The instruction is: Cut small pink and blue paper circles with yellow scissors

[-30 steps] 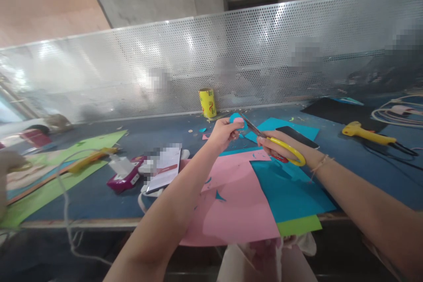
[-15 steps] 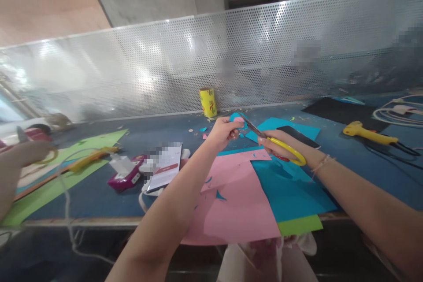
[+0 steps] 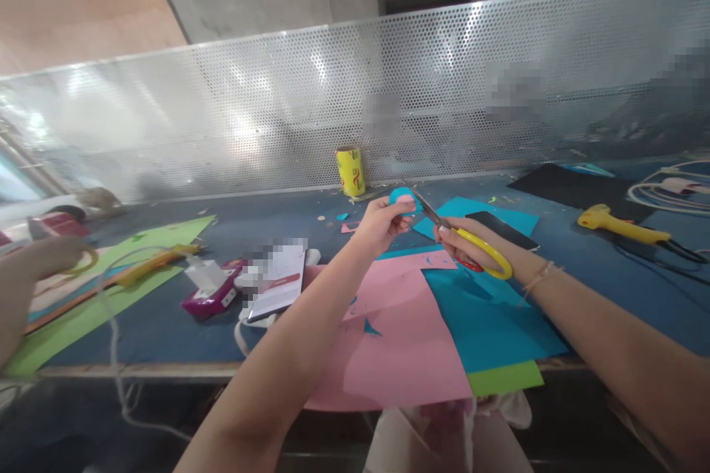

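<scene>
Between the fingers of my left hand (image 3: 384,223) is a small blue paper piece (image 3: 397,194) with a bit of pink paper (image 3: 407,202) against it. My right hand (image 3: 452,235) grips scissors (image 3: 491,251) with yellow and red handles, their blades pointing up and left at the edge of the blue piece. Whether the blades touch the paper I cannot tell. Below my hands lies a pink sheet (image 3: 410,355) with small blue scraps (image 3: 373,328) on it. A blue sheet (image 3: 493,325) and a green sheet (image 3: 507,379) lie to its right, partly overlapped.
A yellow roll (image 3: 349,171) stands by the perforated metal panel (image 3: 266,111). At right are a dark phone (image 3: 499,229) and a yellow glue gun (image 3: 621,225). A purple power strip (image 3: 208,303) and a lit phone (image 3: 282,284) sit left. Another person's hand (image 3: 61,255) works at far left.
My left hand has shifted slightly right, and the blue piece is turned a little so more of it shows. The scissors stay close beside it, almost unmoved.
</scene>
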Available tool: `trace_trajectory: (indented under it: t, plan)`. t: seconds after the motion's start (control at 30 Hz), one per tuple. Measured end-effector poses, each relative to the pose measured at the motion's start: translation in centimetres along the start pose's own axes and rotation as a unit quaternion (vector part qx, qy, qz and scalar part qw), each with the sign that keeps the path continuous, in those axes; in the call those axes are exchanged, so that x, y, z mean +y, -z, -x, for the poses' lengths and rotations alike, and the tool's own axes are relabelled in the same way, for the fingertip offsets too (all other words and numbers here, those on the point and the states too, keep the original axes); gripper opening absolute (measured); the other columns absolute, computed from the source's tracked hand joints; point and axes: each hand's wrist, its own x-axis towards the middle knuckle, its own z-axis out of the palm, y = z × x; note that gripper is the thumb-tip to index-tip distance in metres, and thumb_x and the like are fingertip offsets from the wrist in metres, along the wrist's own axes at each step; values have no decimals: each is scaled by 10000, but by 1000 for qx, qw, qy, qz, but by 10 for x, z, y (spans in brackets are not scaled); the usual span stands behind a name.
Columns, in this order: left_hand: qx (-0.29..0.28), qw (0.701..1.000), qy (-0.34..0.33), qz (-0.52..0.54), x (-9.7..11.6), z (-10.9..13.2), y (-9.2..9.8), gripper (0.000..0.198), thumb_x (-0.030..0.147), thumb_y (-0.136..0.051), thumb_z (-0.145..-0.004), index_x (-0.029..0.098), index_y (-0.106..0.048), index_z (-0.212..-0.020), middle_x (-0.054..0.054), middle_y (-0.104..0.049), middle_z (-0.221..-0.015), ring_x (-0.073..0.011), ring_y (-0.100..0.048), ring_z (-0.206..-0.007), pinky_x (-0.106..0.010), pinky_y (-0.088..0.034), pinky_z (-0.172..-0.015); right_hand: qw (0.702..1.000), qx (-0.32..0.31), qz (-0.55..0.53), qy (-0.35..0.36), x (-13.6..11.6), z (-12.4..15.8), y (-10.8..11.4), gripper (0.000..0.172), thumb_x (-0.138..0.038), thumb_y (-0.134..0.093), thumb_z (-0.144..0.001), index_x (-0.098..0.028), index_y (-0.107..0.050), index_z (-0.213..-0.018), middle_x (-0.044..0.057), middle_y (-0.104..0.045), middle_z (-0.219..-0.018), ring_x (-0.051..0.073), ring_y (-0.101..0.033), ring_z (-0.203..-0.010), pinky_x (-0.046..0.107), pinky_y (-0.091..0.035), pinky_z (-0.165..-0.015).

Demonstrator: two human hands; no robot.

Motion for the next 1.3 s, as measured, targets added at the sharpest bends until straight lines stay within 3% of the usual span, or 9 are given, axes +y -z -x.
trace_trajectory:
  t: [0.23,0.47,0.73,1.3]
  plan:
    - [-4,998,34,50,-2,5,-7,155,151,-732,-653,140,-582,-616,21,-540,-520,-45,-469,-464,-183,-423,-501,999,-15,-30,9,-4,4,0,421,-620,-460,-899,-211,-513,-819,-36,-508,-581,72,-392,-377,222,-318,-352]
    - [6,992,94,79,-3,10,-14,100,193,-695,-735,133,-634,-682,-20,-619,-578,-81,-570,-510,-193,-516,-554,998,-21,-48,32,0,1,0,506,-696,-432,-882,-209,-481,-752,-40,-486,-546,65,-384,-358,223,-328,-353]
    - [-7,988,117,97,-3,10,-16,68,184,-679,-769,127,-652,-745,-42,-665,-645,-98,-621,-545,-210,-555,-606,997,-18,-53,44,0,1,-2,490,-669,-447,-894,-221,-462,-695,-35,-482,-546,76,-407,-375,237,-343,-360]
    - [-3,992,94,86,-3,11,-16,107,199,-720,-729,132,-641,-754,-16,-648,-633,-90,-625,-563,-204,-552,-627,998,16,-35,43,-2,0,-8,490,-677,-465,-872,-229,-466,-672,-18,-489,-536,97,-406,-391,257,-329,-357]
